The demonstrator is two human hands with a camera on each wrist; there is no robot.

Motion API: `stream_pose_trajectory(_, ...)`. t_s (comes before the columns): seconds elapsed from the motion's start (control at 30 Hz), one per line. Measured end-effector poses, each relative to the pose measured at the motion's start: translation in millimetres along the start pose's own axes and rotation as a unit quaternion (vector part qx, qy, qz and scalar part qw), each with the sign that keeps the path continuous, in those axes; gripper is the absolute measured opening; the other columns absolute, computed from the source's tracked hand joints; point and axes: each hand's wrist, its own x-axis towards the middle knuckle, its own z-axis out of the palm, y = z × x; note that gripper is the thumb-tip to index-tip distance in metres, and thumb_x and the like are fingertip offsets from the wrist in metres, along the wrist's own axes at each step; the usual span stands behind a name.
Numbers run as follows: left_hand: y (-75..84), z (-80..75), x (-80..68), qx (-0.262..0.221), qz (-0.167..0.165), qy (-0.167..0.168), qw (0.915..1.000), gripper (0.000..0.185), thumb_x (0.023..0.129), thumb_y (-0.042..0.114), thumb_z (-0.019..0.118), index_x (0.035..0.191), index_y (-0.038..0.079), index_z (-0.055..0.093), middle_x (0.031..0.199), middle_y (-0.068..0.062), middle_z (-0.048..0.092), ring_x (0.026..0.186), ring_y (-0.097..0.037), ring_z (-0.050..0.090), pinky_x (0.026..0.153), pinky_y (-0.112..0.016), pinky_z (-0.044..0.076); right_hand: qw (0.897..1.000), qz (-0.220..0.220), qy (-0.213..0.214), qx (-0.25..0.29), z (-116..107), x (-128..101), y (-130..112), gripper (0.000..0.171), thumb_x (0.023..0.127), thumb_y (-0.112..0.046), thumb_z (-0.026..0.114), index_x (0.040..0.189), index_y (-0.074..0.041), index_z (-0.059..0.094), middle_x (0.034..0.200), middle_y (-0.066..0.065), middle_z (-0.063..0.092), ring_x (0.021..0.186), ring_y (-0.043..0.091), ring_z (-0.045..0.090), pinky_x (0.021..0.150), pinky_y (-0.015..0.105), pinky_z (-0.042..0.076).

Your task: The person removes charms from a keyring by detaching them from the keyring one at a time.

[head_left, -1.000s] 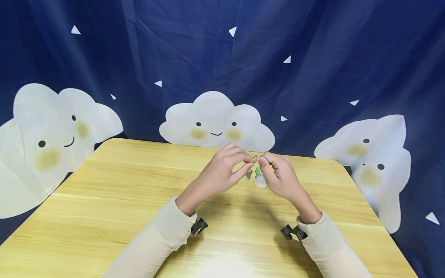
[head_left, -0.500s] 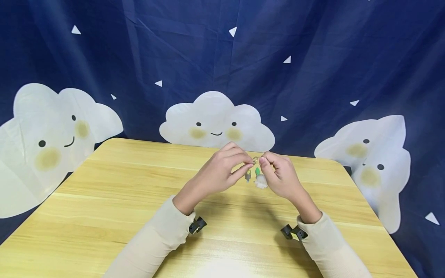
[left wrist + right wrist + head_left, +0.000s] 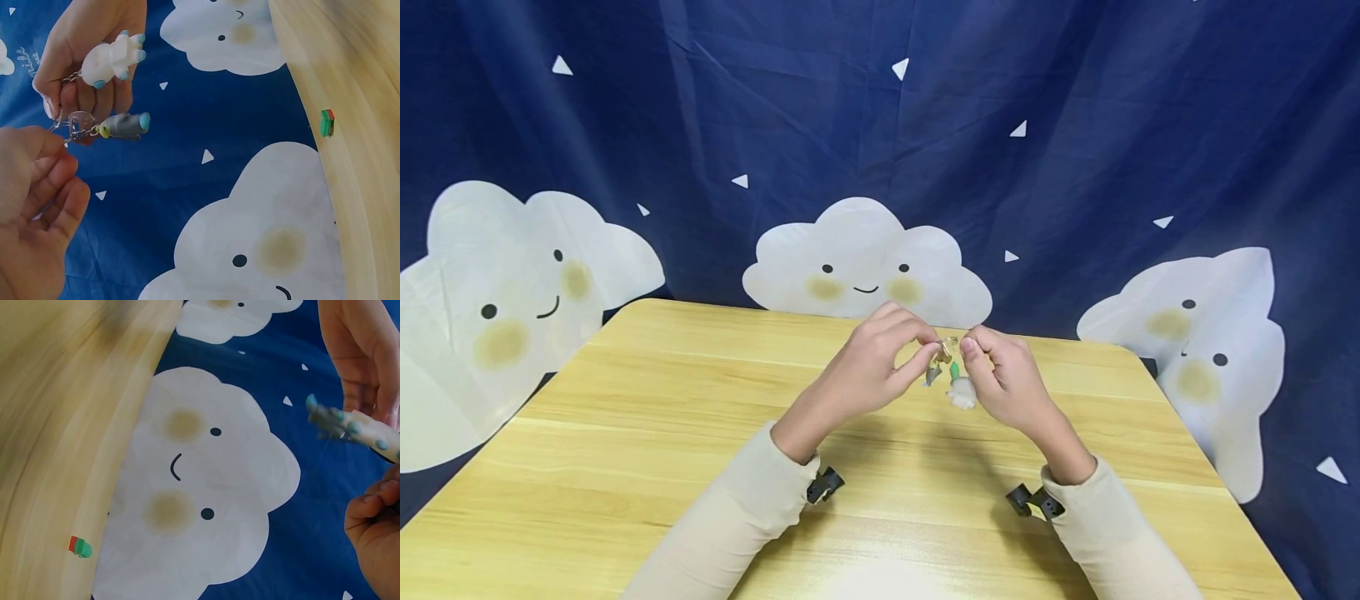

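In the head view my left hand [image 3: 865, 367] pinches the metal hardware of a keychain with thumb and index finger. Its grey figurine [image 3: 128, 126] with a yellow part and a teal end hangs from a short chain. Opposite, my right hand [image 3: 1003, 375] pinches the chain end of a second keychain, whose white figurine [image 3: 961, 393] with teal feet dangles below the fingers. Between the fingertips show gold-coloured metal rings and a clasp [image 3: 80, 122]. Both hands are raised over the table, close together. The right fingertips' exact grip is hidden behind the thumb.
On the wooden table [image 3: 685, 467] lies a small green and red piece [image 3: 80, 546], below the hands toward the far edge. A dark blue curtain [image 3: 820, 100] with cloud prints hangs behind the table. Black wrist cameras [image 3: 825, 485] are strapped to both wrists.
My left hand has shifted slightly left, away from the right hand, and more gold metal shows between them. The grey figurine has swung and moved left. The right hand has barely moved.
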Motion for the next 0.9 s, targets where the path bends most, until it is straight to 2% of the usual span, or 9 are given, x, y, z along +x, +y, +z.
stream_pose_trajectory(0.17,2.1,1.8,-1.1,0.012,-0.027,0.014,0.9995,0.007,0.094,0.008,0.066,0.092,0.007,0.072,0.089,0.0,0.069,0.091,-0.018,0.058,0.083,-0.028,0.049,0.999,-0.021,-0.013,-0.022,1.3,0.5,-4.5,0.038,0.111,-0.022,0.042,0.075,-0.012,0.048,0.066,-0.006,0.044,0.057,0.004,0.036,0.05,0.019,0.03)
stream_pose_trajectory(0.3,3.9,2.1,-1.3,0.026,-0.033,0.011,0.9991,0.007,0.094,0.01,0.066,0.091,0.007,0.072,0.087,0.001,0.068,0.09,-0.018,0.058,0.081,-0.028,0.049,0.999,-0.035,-0.022,-0.032,2.1,1.1,-7.5,0.04,0.112,-0.026,0.038,0.076,-0.012,0.047,0.067,-0.006,0.045,0.058,0.004,0.037,0.051,0.018,0.03)
stream_pose_trajectory(0.67,2.4,1.6,-1.5,0.03,-0.005,0.006,0.9995,0.009,0.096,0.01,0.066,0.091,0.006,0.073,0.087,-0.001,0.069,0.088,-0.019,0.059,0.08,-0.029,0.05,0.998,-0.038,-0.028,-0.037,3.2,0.8,-9.1,0.042,0.112,-0.03,0.037,0.076,-0.013,0.048,0.067,-0.005,0.044,0.058,0.005,0.036,0.051,0.018,0.03)
stream_pose_trajectory(0.9,0.1,2.0,-1.8,0.034,0.002,0.012,0.9993,0.011,0.096,0.009,0.065,0.091,0.007,0.074,0.088,-0.001,0.07,0.088,-0.019,0.059,0.081,-0.029,0.049,0.998,-0.051,-0.007,-0.042,5.0,0.0,-7.2,0.039,0.111,-0.027,0.038,0.077,-0.012,0.047,0.068,-0.004,0.044,0.058,0.006,0.038,0.051,0.018,0.031)
